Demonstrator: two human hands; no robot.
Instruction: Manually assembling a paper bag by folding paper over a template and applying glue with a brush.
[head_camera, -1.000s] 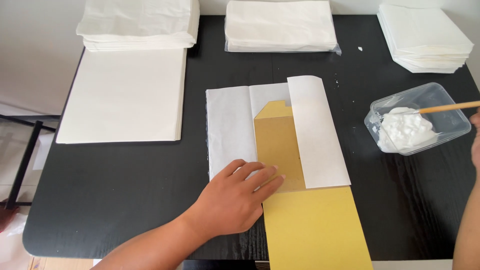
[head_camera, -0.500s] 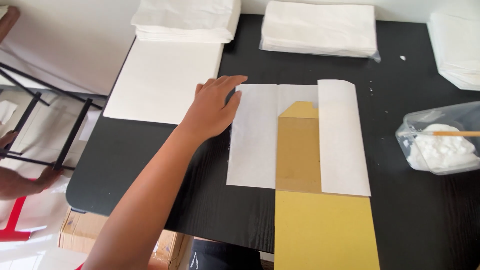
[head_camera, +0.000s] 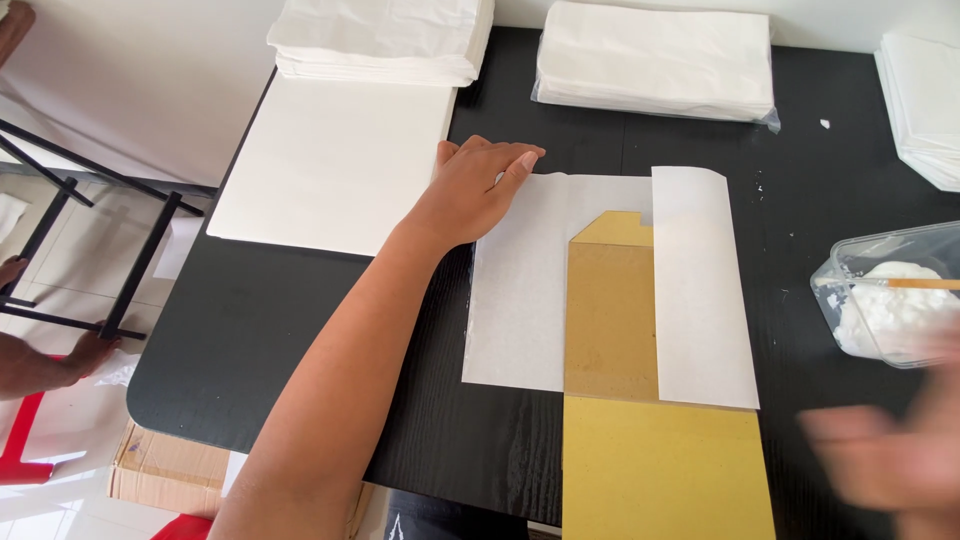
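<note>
While the left hand (head_camera: 470, 190) lay flat, fingers released, on the far-left corner of the white sheet (head_camera: 520, 290), the blurred right hand (head_camera: 890, 455) hid its fingers' state.

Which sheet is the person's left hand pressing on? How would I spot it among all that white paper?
Start at the black table and find the yellow board at its near edge. The white sheet is folded around the board's far end, with the left hand on its far left corner. Unlike the stacks behind, it is single and folded.
</note>
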